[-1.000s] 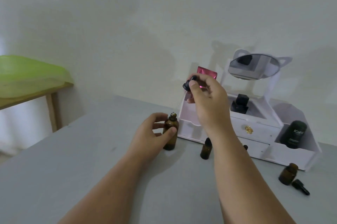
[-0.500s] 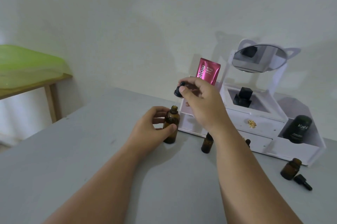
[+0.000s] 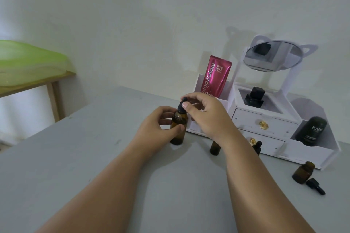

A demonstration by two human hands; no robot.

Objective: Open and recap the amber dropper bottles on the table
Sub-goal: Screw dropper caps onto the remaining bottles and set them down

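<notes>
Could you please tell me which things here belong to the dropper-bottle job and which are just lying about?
Job: held amber bottle in left hand; dropper cap pinched by right hand; small bottle and capped bottle by the right forearm; open bottle with loose cap.
Lying about: white organizer, pink tube, mirror, black Kahf bottle.

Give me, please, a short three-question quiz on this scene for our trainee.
1. True or false: the left hand grips the upright amber bottle by its body.
2. The right hand pinches: A) the dropper cap, B) a pink tube, C) a drawer knob?
3. What lies beside the uncapped bottle at far right?
Key: 1 true; 2 A; 3 a loose black cap, on the table.
</notes>
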